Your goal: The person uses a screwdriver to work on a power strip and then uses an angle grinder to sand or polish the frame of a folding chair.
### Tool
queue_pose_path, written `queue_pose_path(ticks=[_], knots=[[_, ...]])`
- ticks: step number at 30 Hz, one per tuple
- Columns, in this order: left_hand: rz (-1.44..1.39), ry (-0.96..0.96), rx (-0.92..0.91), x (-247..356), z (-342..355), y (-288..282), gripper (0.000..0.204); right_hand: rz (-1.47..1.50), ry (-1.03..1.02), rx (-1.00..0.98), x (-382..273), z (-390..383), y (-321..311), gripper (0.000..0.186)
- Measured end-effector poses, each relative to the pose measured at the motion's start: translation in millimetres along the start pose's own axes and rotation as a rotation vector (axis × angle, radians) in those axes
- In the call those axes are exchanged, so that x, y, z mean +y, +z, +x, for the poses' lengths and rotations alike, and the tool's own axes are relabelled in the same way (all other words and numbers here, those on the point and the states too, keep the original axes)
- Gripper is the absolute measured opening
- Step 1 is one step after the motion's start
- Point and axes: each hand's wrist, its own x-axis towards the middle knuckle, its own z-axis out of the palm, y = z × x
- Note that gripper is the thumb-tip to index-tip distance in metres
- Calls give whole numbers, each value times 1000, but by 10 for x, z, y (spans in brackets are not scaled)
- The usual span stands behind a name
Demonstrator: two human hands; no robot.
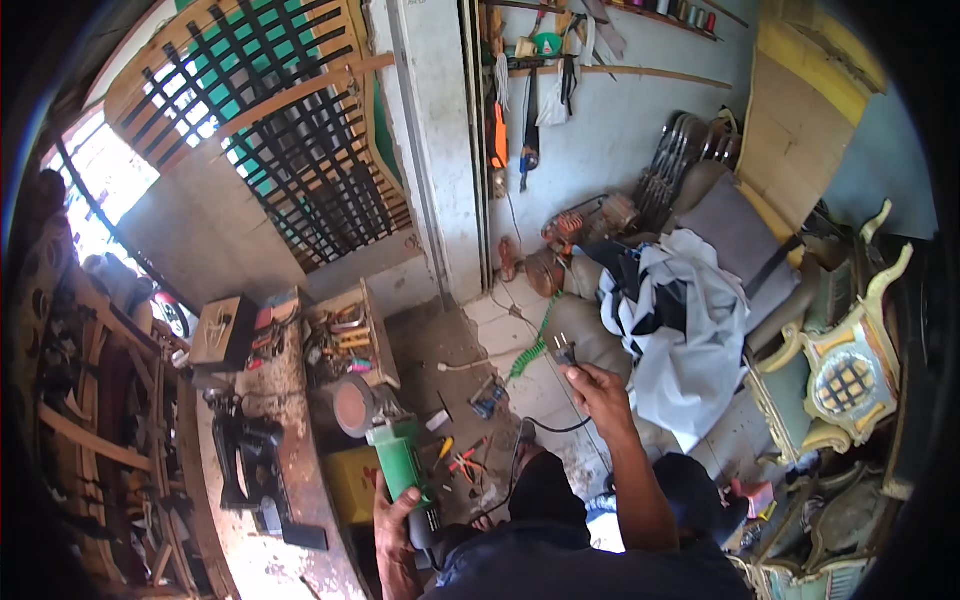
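Observation:
My left hand [394,525] is wrapped around the body of a green angle grinder [398,455], held upright beside the workbench. A round brown disc [353,404] sits at its upper end, tilted to face me. Raised in front of me, my right hand [600,393] is closed on a two-pin power plug [564,351], prongs pointing up and away. From the plug a black cord [560,430] loops down to the left past my knees. Pliers with orange handles [468,463] and a yellow-handled screwdriver [444,450] lie on the floor under the grinder's right side.
At left stands a worn workbench [285,540] with a black sewing machine [240,455]. Behind it is a wooden tray of tools [375,365]. A coiled green hose [530,355] lies ahead near a compressor [548,270]. White sheeting [675,360] and carved chair frames [850,370] fill the right.

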Motion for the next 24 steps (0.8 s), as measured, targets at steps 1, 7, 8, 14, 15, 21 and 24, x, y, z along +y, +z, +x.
queue_pose_path(ticks=[1,7,8,14,15,21,24], knots=[[28,-50,11,-77,222,45,83,-60,-44,13,40,425,-38,31],[239,45,313,-733,1630,512,54,-489,-276,139,855,3646,36,34],[196,56,270,-972,1973,533,55,-716,-258,193,1093,4385,-18,35],[93,-26,495,-1661,3577,1085,46,-936,-258,312,1885,7203,314,35],[29,-76,438,-1798,3808,1060,48,-930,-258,373,2009,7575,334,34],[-87,-130,410,-2428,4966,692,47,-848,-194,383,2653,8631,433,37],[-230,-215,482,-2669,5317,522,47,-818,-361,424,2651,8876,361,36]])
